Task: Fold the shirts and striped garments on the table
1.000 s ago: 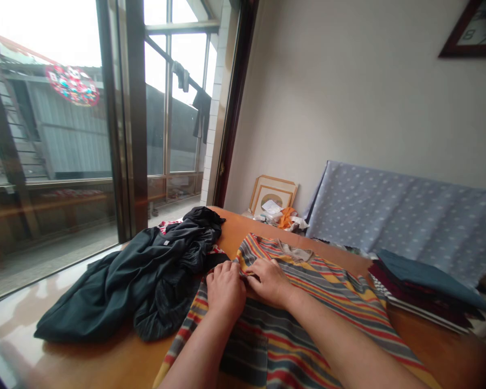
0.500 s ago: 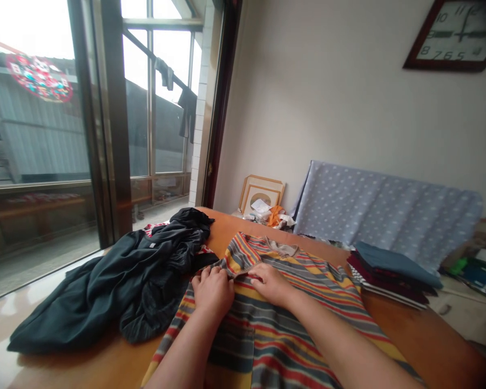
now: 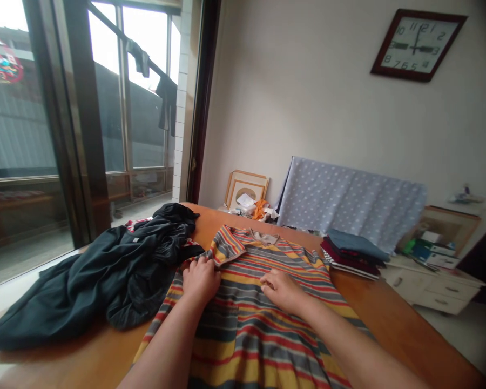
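Observation:
A striped shirt in red, yellow, grey and blue lies flat on the wooden table, collar at the far end. My left hand is closed in a pinch on the folded-in sleeve at the shirt's left side. My right hand lies flat on the middle of the shirt, fingers stretched out and pressing the cloth. Both forearms reach in from the bottom edge.
A heap of dark clothes lies left of the shirt. A stack of folded clothes sits at the table's far right. Behind are a dotted grey cloth, picture frames, a low white cabinet and a wall clock.
My right hand has slid to the right, away from my left hand, across the shirt's chest. The view has turned right, bringing the clock and cabinet into sight.

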The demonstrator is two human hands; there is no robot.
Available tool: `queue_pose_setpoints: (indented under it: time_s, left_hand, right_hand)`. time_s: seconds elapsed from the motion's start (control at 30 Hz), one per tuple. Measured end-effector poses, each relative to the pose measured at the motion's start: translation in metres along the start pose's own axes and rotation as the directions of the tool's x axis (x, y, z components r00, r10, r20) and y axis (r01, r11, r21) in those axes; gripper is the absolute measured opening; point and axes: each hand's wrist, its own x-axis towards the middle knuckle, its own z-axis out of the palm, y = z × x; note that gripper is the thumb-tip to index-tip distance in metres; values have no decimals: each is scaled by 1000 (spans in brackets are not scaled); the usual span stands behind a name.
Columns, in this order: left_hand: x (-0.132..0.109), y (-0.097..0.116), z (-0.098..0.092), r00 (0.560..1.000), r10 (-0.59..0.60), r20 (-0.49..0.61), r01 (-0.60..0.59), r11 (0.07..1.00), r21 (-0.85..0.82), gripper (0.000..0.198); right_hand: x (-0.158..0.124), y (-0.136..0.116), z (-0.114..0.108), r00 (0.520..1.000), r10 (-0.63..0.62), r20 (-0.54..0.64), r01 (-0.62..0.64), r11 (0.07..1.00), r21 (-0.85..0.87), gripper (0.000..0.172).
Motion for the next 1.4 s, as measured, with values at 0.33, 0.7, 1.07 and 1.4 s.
queue_pose_setpoints:
  time_s: [0.33, 0.7, 1.07, 1.4]
  left_hand:
    - [6, -2, 8, 1000, 19, -5, -19, 1000, 2, 40]
    - [2, -4, 14, 996, 62, -58, -60, 998, 33, 46]
    - [5, -15, 13, 987, 152, -47, -149, 987, 59, 49]
    - [4, -8, 8, 984, 144, -105, -128, 981, 145, 56]
  right_hand:
    - [-75, 26, -23, 977, 193, -96, -191, 981, 24, 23]
    - [-168, -22, -37, 994, 76, -80, -73, 996, 44, 33]
    - [-231, -37, -25, 965, 134, 227, -154, 985, 75, 72]
    - [-238, -33, -42, 971, 177, 163, -199, 971, 130, 74]
